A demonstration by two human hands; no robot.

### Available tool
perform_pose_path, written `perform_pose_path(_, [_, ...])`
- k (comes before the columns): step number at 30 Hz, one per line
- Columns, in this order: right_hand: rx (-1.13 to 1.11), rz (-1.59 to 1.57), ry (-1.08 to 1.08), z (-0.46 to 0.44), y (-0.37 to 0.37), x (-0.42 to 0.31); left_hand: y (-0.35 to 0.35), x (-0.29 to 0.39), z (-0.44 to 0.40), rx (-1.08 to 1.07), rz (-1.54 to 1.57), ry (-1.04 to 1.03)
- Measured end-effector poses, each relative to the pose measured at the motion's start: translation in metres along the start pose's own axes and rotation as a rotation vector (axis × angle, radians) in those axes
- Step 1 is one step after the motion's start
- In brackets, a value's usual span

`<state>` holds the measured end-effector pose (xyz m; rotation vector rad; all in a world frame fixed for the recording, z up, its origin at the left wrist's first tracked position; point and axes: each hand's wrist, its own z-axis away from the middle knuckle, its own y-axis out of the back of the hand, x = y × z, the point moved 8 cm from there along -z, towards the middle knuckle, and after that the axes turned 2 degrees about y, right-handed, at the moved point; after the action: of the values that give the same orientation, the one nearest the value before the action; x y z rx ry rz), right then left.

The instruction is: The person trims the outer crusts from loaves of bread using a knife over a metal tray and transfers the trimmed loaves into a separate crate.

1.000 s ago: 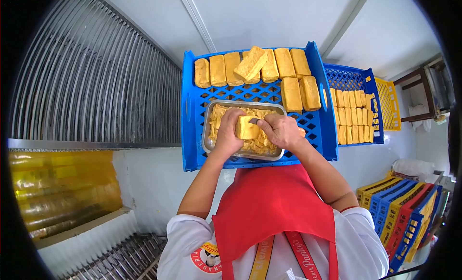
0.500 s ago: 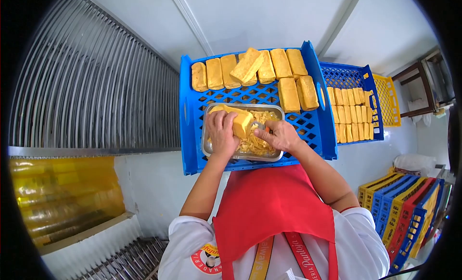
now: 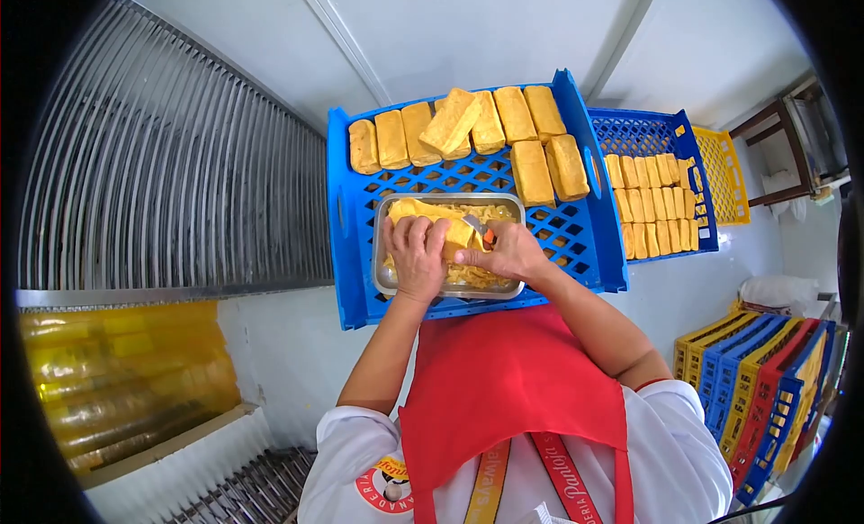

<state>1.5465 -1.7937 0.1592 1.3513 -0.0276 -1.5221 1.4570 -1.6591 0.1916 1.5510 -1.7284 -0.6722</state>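
Observation:
My left hand (image 3: pixel 418 258) is closed over a yellow loaf (image 3: pixel 430 217), fingers curled across its top, holding it above a metal tray (image 3: pixel 380 270). Yellow shavings (image 3: pixel 495 212) fill much of the tray. My right hand (image 3: pixel 509 254) grips a small knife (image 3: pixel 472 222) with a bit of orange at its handle, mostly hidden by the fingers. The blade lies against the right end of the loaf, and my right thumb presses near that end. The tray stands in a blue crate (image 3: pixel 346 281), where several whole loaves (image 3: pixel 535 175) lie along the back and right.
To the right, a second blue crate (image 3: pixel 621 123) holds many small loaves (image 3: pixel 655 204), with a yellow crate (image 3: pixel 723 177) behind. Stacked coloured crates (image 3: pixel 751 389) stand lower right. A metal slatted rack (image 3: pixel 171 164) fills the left side, above yellow plastic sheeting (image 3: pixel 126 371).
My right hand has moved left, bringing the knife and thumb closer against the loaf. My left hand keeps its hold. The whole view has shifted slightly.

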Motion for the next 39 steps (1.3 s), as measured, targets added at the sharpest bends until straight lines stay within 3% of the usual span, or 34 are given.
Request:
perform_pose_path(5, [-0.126,-0.101,0.000,0.002,-0.017,0.008,-0.002,0.007,-0.006,-0.043,0.039,0.020])
perform_pose_path(8, [-0.170,0.146,0.089,0.012,-0.022,0.003,-0.011,0.000,-0.013,-0.149,-0.039,0.039])
perform_pose_path(10, [-0.178,0.486,0.167,0.024,-0.019,0.000,-0.019,-0.013,-0.026,-0.197,-0.136,0.020])
perform_pose_path(12, [-0.156,0.552,0.141,0.032,-0.011,0.014,-0.019,-0.027,-0.057,-0.261,0.018,0.236])
perform_pose_path(14, [0.017,0.567,0.177,0.035,0.001,0.025,-0.035,-0.020,-0.091,-0.299,0.062,0.217])
perform_pose_path(16, [0.019,0.548,0.166,0.039,0.008,0.032,-0.058,-0.004,-0.125,-0.257,0.262,0.234])
perform_pose_path(20, [0.077,0.419,0.204,0.047,0.020,0.043,-0.123,0.032,-0.183,-0.251,0.271,0.105])
perform_pose_path(24, [0.132,0.475,0.298,0.059,0.024,0.038,-0.187,0.052,-0.191,-0.317,-0.011,-0.037])
perform_pose_path(26, [0.070,0.468,0.261,0.058,0.022,0.049,-0.170,0.077,-0.193,-0.422,-0.122,0.075])
perform_pose_path(27, [0.032,0.392,0.247,0.056,0.013,0.060,-0.156,0.096,-0.191,-0.609,-0.116,0.138])
perform_pose_path(28, [-0.007,0.317,0.237,0.056,0.008,0.067,-0.157,0.109,-0.181,-0.618,-0.118,0.128])
perform_pose_path(30, [-0.064,0.323,0.202,0.059,0.014,0.071,-0.175,0.103,-0.145,-0.907,0.040,0.467])
perform_pose_path(34, [-0.099,0.316,0.208,0.063,0.019,0.070,-0.213,0.082,-0.108,-0.952,0.224,0.547])
perform_pose_path(37, [-0.107,0.290,0.174,0.062,0.014,0.071,-0.217,0.065,-0.106,-0.839,0.350,0.651])
perform_pose_path(39, [-0.101,0.271,0.164,0.058,0.011,0.069,-0.224,0.049,-0.099,-0.693,0.780,0.858])
